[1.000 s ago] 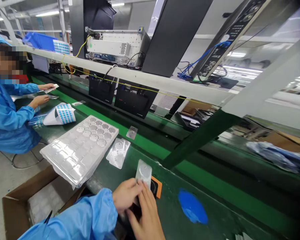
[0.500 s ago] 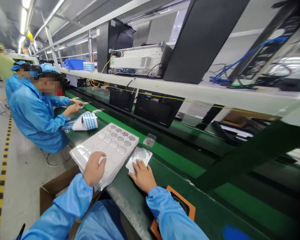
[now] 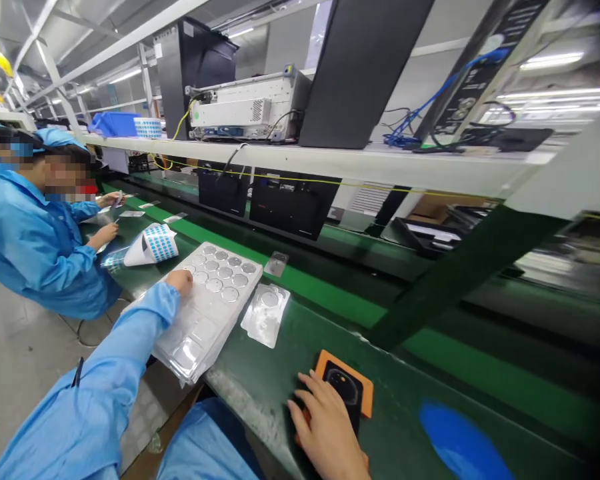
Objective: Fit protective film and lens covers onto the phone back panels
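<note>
A clear plastic tray (image 3: 215, 333) with round silvery discs (image 3: 225, 273) in its far pockets lies on the green bench. My left hand (image 3: 181, 282) is at the tray's left side by the discs, fingers curled down; their tips are hidden. Over the near edge of a black and orange fixture (image 3: 347, 387) is my right hand (image 3: 327, 423), fingers spread and holding nothing. Clear plastic sheets (image 3: 267, 313), with a round shape on top, rest to the right of the tray.
A curled sheet of blue dots (image 3: 163, 243) lies beyond the tray. One clear piece (image 3: 277, 264) sits on the green conveyor strip (image 3: 325, 293). At left a co-worker in blue (image 3: 35, 233) handles small parts. A blue object (image 3: 463, 440) lies at right.
My right hand has left the clear sheets and moved right and nearer, to the fixture. My left hand has gone farther across the tray, toward the discs. The view has shifted right.
</note>
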{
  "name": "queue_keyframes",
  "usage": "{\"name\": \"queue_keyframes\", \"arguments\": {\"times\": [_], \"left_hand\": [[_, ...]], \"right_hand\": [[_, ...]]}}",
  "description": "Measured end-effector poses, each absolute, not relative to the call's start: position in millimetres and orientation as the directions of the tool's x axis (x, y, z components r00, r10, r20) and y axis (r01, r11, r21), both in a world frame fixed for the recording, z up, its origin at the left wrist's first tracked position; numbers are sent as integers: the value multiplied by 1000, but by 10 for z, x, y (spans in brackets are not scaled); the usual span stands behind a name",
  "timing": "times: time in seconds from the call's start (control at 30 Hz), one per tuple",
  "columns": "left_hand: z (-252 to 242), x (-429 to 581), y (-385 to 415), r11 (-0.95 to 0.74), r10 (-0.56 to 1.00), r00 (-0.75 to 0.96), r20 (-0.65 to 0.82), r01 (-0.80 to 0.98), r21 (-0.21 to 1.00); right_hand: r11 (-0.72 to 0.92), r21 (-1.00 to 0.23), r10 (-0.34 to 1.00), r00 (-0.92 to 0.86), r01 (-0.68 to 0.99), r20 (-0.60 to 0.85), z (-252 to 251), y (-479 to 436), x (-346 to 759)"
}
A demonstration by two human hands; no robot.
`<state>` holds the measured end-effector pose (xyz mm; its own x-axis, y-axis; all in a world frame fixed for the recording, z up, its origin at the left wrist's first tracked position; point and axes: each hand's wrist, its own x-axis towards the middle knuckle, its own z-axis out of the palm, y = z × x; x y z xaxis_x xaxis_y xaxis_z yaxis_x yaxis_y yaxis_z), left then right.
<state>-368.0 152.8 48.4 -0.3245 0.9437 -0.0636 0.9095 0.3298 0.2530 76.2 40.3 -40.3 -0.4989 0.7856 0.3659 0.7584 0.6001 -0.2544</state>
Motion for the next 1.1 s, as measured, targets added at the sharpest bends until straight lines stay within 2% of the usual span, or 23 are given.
{"name": "queue_keyframes", "arguments": {"times": [0.17,0.37,0.47,0.6,0.7,0.73,0.77,0.8,0.87,0.93,0.97,1.03,1.1], "left_hand": [[367,-3152,1896,189,981,-169,-99,949,253],[497,-2792,2087,161,986,-141,-84,930,330],[680,-2761,2035,124,992,-114,-50,889,441],[835,-2455,1712,0,1000,-2,3,751,661],[718,-1863,1150,-103,990,135,39,507,856],[639,-1616,920,-81,979,201,41,195,977],[551,-1362,692,16,954,300,9,-82,997],[462,-1114,483,137,924,380,-25,-271,953],[309,-682,185,336,870,485,-90,-450,827],[207,-412,93,401,860,491,-139,-483,778],[171,-352,116,365,885,441,-147,-462,808],[111,-366,239,183,962,254,-101,-321,929],[45,-483,379,-3,998,55,8,-96,995]], "right_hand": [[565,-276,813,-469,777,345,-341,394,707],[572,-335,811,-454,749,369,-335,400,704],[560,-401,822,-425,725,379,-337,399,715],[536,-555,840,-331,636,431,-258,356,757],[564,-626,823,-298,539,484,-92,253,798],[593,-635,803,-311,495,508,-28,203,815],[625,-639,780,-330,448,532,31,146,837],[652,-643,758,-350,402,550,80,86,867],[668,-654,743,-364,354,562,136,-23,965],[637,-658,771,-332,401,544,138,-64,1117],[611,-649,790,-300,453,534,126,-40,1208],[557,-600,819,-262,574,510,85,111,1391],[511,-516,847,-301,687,438,35,364,1540]]}}
